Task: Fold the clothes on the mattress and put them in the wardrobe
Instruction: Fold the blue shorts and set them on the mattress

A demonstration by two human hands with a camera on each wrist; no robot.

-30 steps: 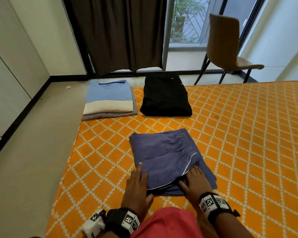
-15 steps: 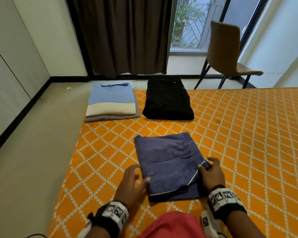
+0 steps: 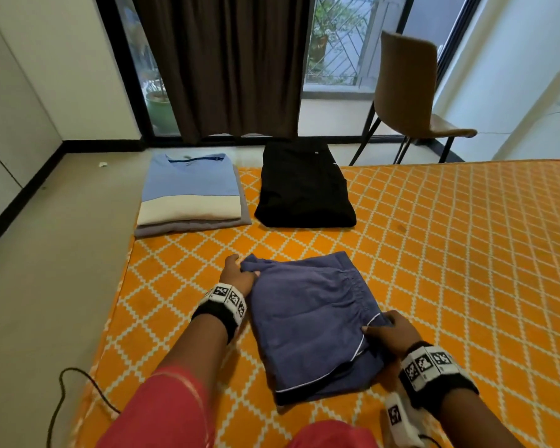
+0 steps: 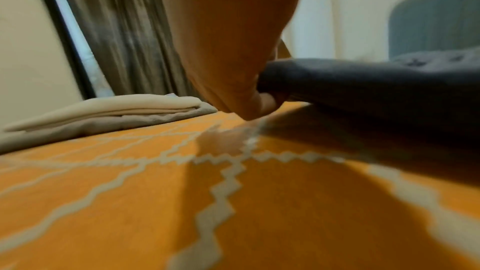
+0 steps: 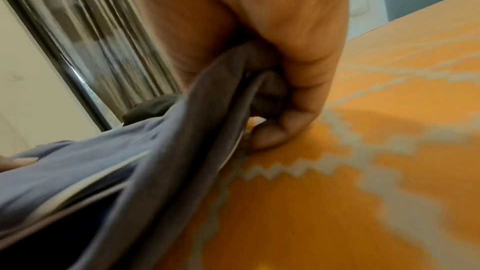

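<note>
Folded navy shorts (image 3: 307,318) with white piping lie on the orange mattress (image 3: 450,253) in front of me. My left hand (image 3: 240,274) pinches the far left corner of the shorts (image 4: 350,81), lifting it slightly off the mattress (image 4: 130,192). My right hand (image 3: 388,334) grips the right edge of the shorts (image 5: 116,167) near the waistband, fingers curled round the layers. A folded black garment (image 3: 304,192) lies at the far edge. A stack with a light blue and cream shirt (image 3: 188,192) on a grey one lies to its left.
A brown chair (image 3: 411,101) stands beyond the mattress by the window, with a dark curtain (image 3: 220,59) to its left. Bare floor (image 3: 46,286) runs along the left side. A black cable (image 3: 75,389) trails on the floor near the mattress corner.
My left hand has moved from the near left edge up to the far left corner of the shorts. My right hand has shifted along the right edge and closed on it.
</note>
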